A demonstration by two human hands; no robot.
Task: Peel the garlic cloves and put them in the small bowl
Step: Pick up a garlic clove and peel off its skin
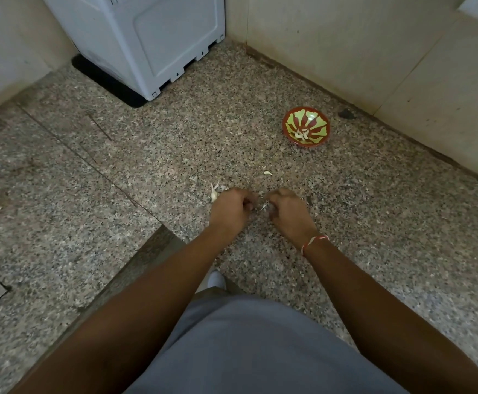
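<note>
**Over the granite counter, both hands work one garlic clove**

Above the speckled grey-brown granite counter (pixel 374 223), the left hand (pixel 232 207) and the right hand (pixel 287 213) sit close together, fingers curled inward, pinching between them a small pale garlic clove (pixel 264 207) with a wisp of papery skin showing in the gap. How much of the clove is already bare cannot be told, since the fingers hide most of it. A red and white thread bracelet (pixel 313 242) circles the right wrist.

Just beyond the left hand's knuckles lies a whitish piece of garlic with papery skin (pixel 214 192), resting on the stone. A lone pale clove or scrap of skin (pixel 268 173) lies a little farther out, between the hands and the small red bowl with a green petal pattern (pixel 306 127). That bowl stands well apart from the hands, near the cream tiled wall (pixel 402 66), and holds a few peeled white cloves (pixel 301 135) at its bottom. A white plastic appliance (pixel 147 38) stands in the far corner.
</note>
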